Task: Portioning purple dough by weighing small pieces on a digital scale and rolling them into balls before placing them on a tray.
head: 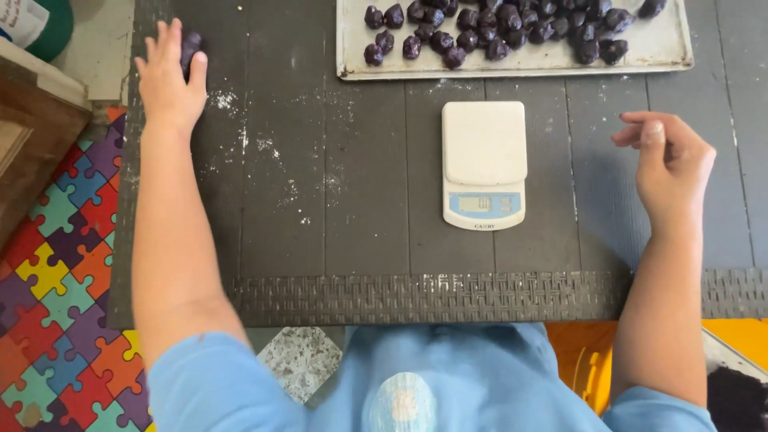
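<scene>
My left hand (170, 76) reaches to the far left of the dark table (344, 184) and its fingers close around a dark purple dough ball (190, 45). My right hand (670, 164) hovers over the right side of the table, fingers loosely curled, with nothing in it. A white kitchen scale (484, 164) with nothing on its platform stands between the hands. At the back lies a metal tray (512, 66) with several dark purple dough balls (488, 28) on it.
White flour dust is smeared on the table to the left of the scale. A woven dark edge (432, 298) borders the table's front. A colourful puzzle mat (56, 272) covers the floor at left, beside a wooden piece of furniture (32, 136).
</scene>
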